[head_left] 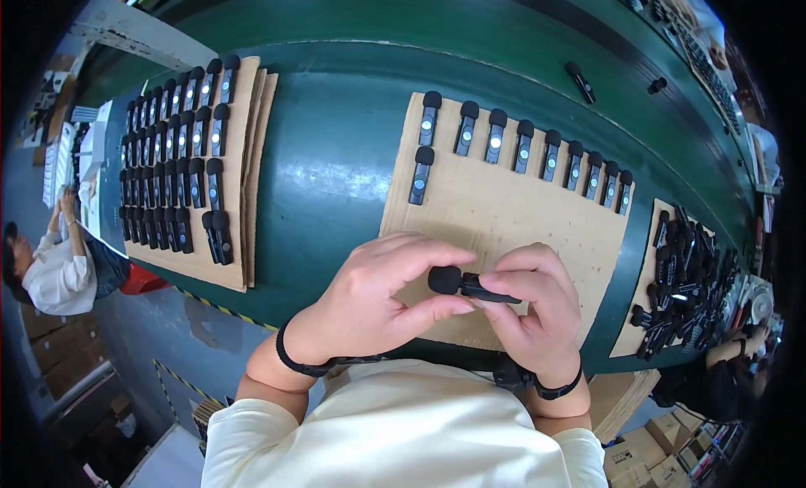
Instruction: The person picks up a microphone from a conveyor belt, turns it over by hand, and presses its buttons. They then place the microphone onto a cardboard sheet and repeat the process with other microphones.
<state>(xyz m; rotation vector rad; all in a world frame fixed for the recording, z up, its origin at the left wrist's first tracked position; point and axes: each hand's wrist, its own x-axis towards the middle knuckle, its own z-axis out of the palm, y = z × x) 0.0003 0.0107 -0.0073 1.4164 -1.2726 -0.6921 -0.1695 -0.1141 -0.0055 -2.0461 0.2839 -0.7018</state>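
Above the cardboard sheet in front of me, a small black clip-on microphone (478,288) with a round foam windscreen (445,279) lies sideways in my right hand (537,307). The thumb and fingers of that hand pinch its body. From the other side my left hand (382,286) reaches around the foam, index finger and thumb apart, with a gap above and below it. On the cardboard sheet (512,215), a row of similar microphones (496,137) stretches along the far edge, heads away from me. One more microphone (421,177) starts a second row at the left.
At left, stacked cardboard (239,236) bears rows of microphones. A heap of microphones (684,278) covers another sheet at right. One microphone (581,81) lies alone on the green table (336,110). People sit at far left (63,270) and right (726,375).
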